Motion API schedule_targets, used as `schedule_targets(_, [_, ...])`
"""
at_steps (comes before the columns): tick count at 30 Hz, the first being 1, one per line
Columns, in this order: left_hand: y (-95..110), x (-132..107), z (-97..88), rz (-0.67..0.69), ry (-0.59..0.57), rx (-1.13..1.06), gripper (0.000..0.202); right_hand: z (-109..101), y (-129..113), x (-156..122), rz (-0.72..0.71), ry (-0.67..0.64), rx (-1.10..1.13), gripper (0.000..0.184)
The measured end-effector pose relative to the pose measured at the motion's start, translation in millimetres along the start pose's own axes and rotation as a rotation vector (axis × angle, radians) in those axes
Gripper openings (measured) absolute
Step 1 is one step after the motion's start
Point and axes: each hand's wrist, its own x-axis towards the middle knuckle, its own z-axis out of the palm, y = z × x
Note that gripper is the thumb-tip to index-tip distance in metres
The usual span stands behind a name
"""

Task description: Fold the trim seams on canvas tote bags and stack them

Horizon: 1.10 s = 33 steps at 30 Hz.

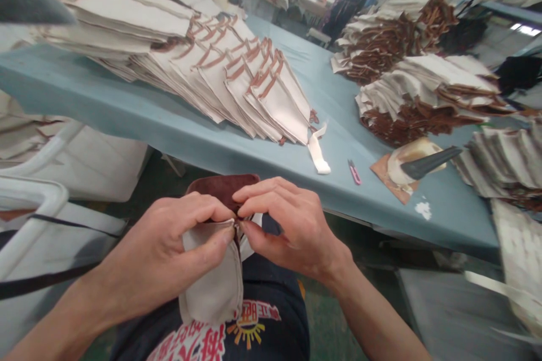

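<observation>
Over my lap hangs a cream fabric pouch (pixel 212 287) with brown trim and a dark brown flap (pixel 222 187) at its far side. My left hand (pixel 182 242) pinches the pouch's upper edge between thumb and fingers. Close against it, fingertips nearly meeting, my right hand (pixel 283 223) pinches the same edge near a corner. The exact spot between the fingertips is partly hidden. Some white material (pixel 252 240) shows below the right fingers.
Overlapping cream pieces with brown edging (pixel 279 90) cover much of the blue table (pixel 296 180). A white strip (pixel 317 152), pink thread snips (pixel 354 172) and a glue pot with a dark-handled brush (pixel 415 166) lie nearer. Brown-and-cream stacks (pixel 415 96) stand right. White bins (pixel 101 175) are at left.
</observation>
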Motion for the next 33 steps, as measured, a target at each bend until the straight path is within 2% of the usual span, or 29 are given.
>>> schedule_targets(3, [-0.3, -1.7, 3.0, 0.010, 0.040, 0.026, 0.025, -3.3, -7.5, -0.9, 0.087, 0.011, 0.027, 0.015])
schedule_targets(9, [-11.1, -3.2, 8.0, 0.136, 0.129, 0.101, 0.019, 4.2, -21.0, -8.8, 0.319, -0.019, 0.150, 0.014])
schedule_targets(14, [-2.6, -1.8, 8.5, 0.187, 0.149, 0.253, 0.022, 4.1, -23.8, -6.8, 0.464, -0.042, 0.252, 0.015])
schedule_targets(22, [6.5, -1.6, 12.0, 0.232, 0.150, 0.353, 0.026, -5.0, -29.3, 2.5, 0.504, -0.074, 0.208, 0.018])
schedule_targets(29, [-1.5, -1.2, 12.7, 0.116, 0.115, 0.193, 0.023, 3.1, -26.9, 0.7, 0.432, -0.076, 0.103, 0.016])
schedule_targets(33, [-0.7, 3.9, 4.8, 0.051, 0.022, 0.083, 0.023, 6.7, -22.7, 0.6, 0.401, -0.101, 0.106, 0.016])
